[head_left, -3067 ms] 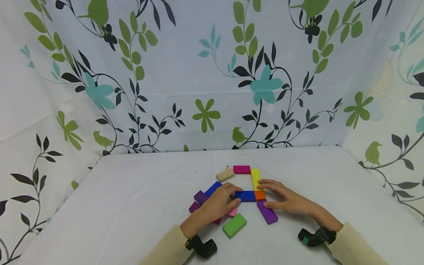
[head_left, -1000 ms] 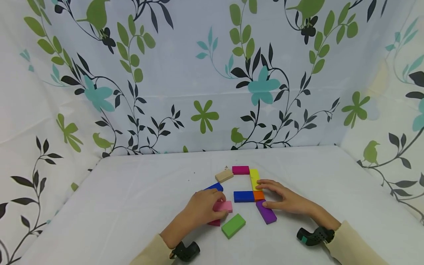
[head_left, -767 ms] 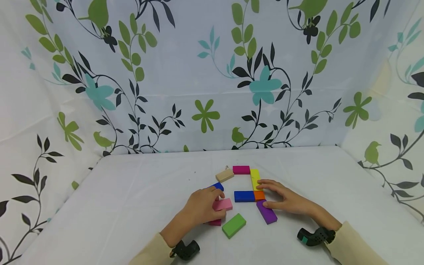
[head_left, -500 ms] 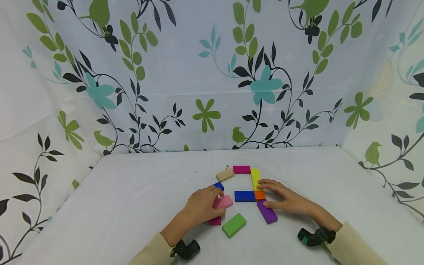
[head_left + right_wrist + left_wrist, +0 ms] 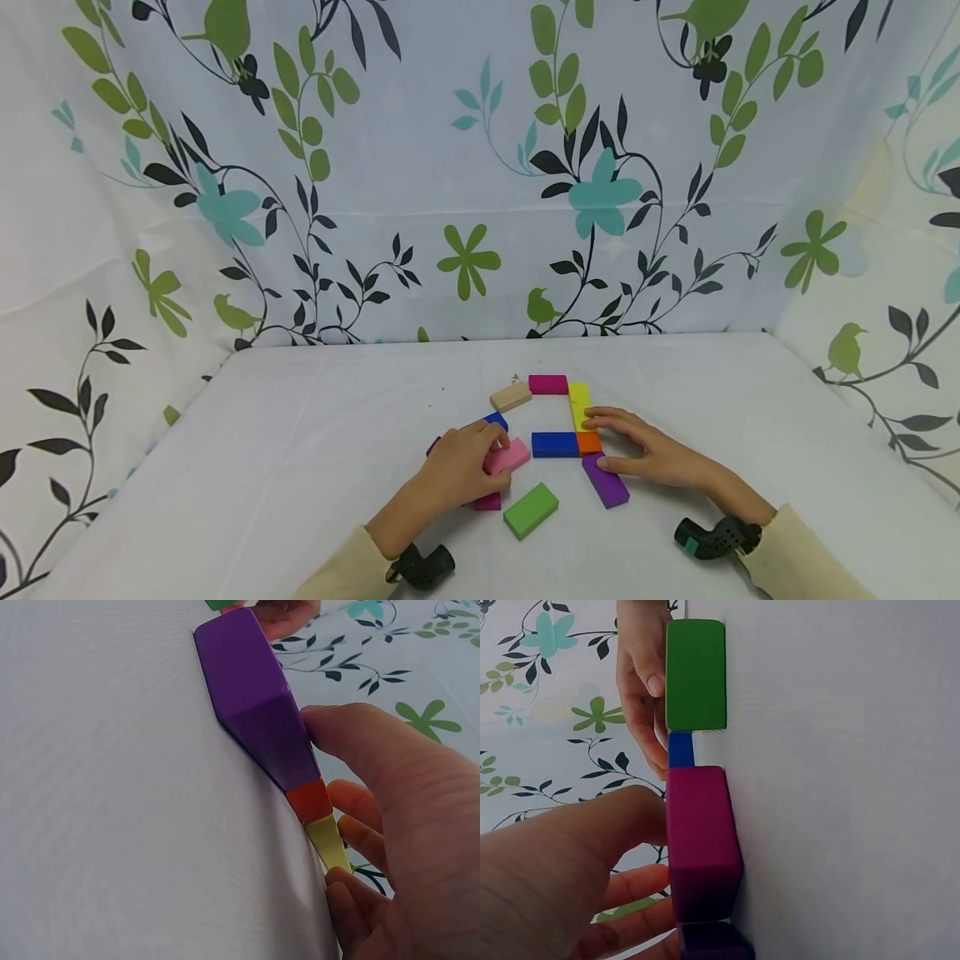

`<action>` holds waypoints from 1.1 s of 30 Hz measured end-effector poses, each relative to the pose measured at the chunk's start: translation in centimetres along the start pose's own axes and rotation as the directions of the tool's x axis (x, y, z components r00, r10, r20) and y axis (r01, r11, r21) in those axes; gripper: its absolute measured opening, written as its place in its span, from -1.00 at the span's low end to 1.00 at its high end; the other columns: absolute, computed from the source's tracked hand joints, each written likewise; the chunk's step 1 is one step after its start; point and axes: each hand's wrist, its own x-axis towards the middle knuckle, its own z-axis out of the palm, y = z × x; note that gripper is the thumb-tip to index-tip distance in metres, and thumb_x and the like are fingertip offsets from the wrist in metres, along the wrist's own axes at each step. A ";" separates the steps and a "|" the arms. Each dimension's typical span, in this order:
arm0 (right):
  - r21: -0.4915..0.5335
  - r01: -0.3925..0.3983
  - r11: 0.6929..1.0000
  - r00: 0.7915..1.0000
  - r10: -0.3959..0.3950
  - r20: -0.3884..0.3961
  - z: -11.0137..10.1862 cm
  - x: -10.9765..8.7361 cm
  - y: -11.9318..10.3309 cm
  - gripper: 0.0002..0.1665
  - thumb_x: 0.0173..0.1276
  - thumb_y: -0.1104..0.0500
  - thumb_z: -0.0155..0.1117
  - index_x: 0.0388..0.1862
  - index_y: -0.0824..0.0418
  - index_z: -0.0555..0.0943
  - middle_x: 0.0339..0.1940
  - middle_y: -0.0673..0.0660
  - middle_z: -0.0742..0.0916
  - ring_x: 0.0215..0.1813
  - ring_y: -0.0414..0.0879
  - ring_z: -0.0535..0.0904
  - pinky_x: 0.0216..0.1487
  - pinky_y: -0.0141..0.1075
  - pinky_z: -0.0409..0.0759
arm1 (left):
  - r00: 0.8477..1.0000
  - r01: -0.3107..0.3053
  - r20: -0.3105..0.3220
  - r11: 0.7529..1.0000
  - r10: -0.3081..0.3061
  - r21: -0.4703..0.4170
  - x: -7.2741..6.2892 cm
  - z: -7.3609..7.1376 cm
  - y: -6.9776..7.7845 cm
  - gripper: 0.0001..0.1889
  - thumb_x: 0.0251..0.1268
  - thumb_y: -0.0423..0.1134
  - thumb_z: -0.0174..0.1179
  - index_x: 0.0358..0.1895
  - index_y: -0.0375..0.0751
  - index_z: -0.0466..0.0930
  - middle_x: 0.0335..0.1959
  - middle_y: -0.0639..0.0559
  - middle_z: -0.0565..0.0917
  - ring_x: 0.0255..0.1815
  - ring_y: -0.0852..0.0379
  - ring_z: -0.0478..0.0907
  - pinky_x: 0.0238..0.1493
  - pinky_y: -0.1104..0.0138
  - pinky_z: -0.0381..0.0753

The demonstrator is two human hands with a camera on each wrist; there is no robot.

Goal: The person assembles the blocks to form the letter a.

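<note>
In the head view my left hand [image 5: 459, 467] pinches a pink wooden block [image 5: 513, 455] between thumb and fingers; the block's left end is hidden. A magenta block [image 5: 489, 502] shows beneath that hand, and a blue block [image 5: 497, 421] peeks out behind its fingers. My right hand [image 5: 654, 451] rests with relaxed fingers beside a joined line: its thumb touches the purple block [image 5: 606, 483], its fingertips lie at the yellow block [image 5: 578, 403]. Between those two sits an orange block [image 5: 588, 443], with a blue block [image 5: 553, 445] running left from it.
A green block [image 5: 531, 510] lies in front of the left hand. At the back, a crimson block [image 5: 548, 384] meets the yellow one, and a beige block [image 5: 511, 396] angles off to its left. A leaf-patterned curtain [image 5: 390, 167] hangs behind the white table [image 5: 315, 433].
My left hand has moved left from the blue block in the line to the pink block. The pink block has turned, its right end swinging away from me. My right hand stays in place.
</note>
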 end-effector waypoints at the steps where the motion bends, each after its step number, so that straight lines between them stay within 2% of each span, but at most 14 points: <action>1: 0.000 0.000 1.000 1.000 0.000 0.001 0.0 0.0 0.0 -0.41 0.36 0.06 0.30 0.35 0.07 0.44 0.48 0.23 0.32 0.50 0.35 0.06 0.28 0.44 0.08 | 1.000 -0.001 0.001 1.000 0.001 0.000 0.0 0.0 0.0 -0.70 0.17 -0.09 0.32 -0.10 -0.13 0.58 -0.29 0.10 0.58 -0.32 0.22 0.48 -0.15 0.21 0.51; 7: 0.002 0.004 1.000 1.000 -0.004 0.004 0.0 0.1 -0.1 -0.40 0.35 0.07 0.30 0.35 0.08 0.44 0.48 0.24 0.32 0.50 0.36 0.07 0.28 0.44 0.08 | 1.000 0.006 0.004 1.000 -0.006 -0.015 0.0 0.1 0.0 -0.70 0.20 -0.11 0.33 -0.08 -0.15 0.59 -0.26 0.07 0.60 -0.29 0.21 0.49 -0.14 0.22 0.53; 29: 0.003 0.014 1.000 1.000 -0.014 -0.005 -0.1 0.0 0.1 -0.41 0.36 0.07 0.30 0.35 0.06 0.44 0.48 0.24 0.32 0.50 0.36 0.07 0.28 0.45 0.07 | 1.000 0.030 0.000 0.999 -0.030 0.015 0.0 -0.1 0.6 -0.68 0.22 -0.08 0.32 -0.05 -0.16 0.60 -0.16 0.03 0.61 -0.19 0.15 0.53 -0.09 0.21 0.56; 33: 0.000 0.018 1.000 1.000 -0.018 -0.003 0.0 0.0 0.2 -0.41 0.36 0.07 0.30 0.35 0.06 0.44 0.48 0.23 0.32 0.50 0.35 0.08 0.28 0.44 0.08 | 0.999 0.022 -0.030 1.000 -0.021 0.022 -0.2 -0.1 0.5 -0.71 0.24 -0.10 0.30 -0.06 -0.16 0.61 -0.15 0.01 0.60 -0.17 0.12 0.54 -0.09 0.18 0.57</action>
